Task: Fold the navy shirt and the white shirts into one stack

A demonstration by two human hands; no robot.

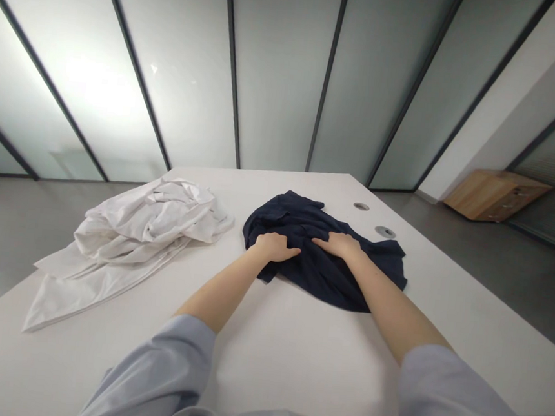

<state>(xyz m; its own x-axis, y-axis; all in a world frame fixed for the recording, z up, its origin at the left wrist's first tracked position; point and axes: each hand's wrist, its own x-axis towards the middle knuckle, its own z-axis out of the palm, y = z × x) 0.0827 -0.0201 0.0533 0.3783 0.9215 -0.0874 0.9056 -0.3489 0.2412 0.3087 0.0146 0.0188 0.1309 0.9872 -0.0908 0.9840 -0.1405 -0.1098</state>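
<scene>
A crumpled dark navy garment (317, 276) lies on the white table in front of me, its exact kind unclear among the folds. On its left part is my left hand (274, 246), fingers curled into the fabric and thumb pointing right. My right hand (342, 245) grips the cloth a short way to the right, thumb pointing left. The fingertips of both hands are partly hidden by the hands themselves and by the folds. One end of the garment spreads out flat to the right, beyond my right forearm.
A heap of white cloth (145, 222) lies at the table's left, one corner stretching toward the near left edge. Two round grommets (385, 231) are set in the white table (284, 357) at right. Frosted glass panels (279, 72) stand behind; a wooden cabinet (492, 196) is on the floor.
</scene>
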